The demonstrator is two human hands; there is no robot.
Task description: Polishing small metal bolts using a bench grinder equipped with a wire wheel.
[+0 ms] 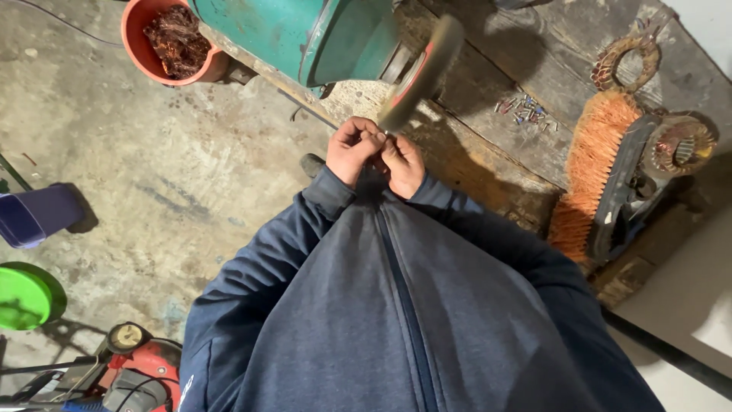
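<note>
1. Both hands, left (352, 149) and right (403, 163), pinch a tiny part (386, 137), too small to identify, against the wheel (422, 70) of the green grinder (320, 34).
2. The step looks like grinding.
3. Next, I think steady pressure is needed, with fingers clear of the wheel.

Left hand (352, 149) and right hand (402, 164) are meeting just below the grinding wheel (422, 72), fingers (374, 140) pinching something too small to identify against its rim. Green motor housing (305, 34) is sitting on the wooden tabletop (488, 99). Orange brush (591, 172) is lying to the right; red tub (171, 42) of copper scrap is standing on the concrete floor (152, 175).
</note>
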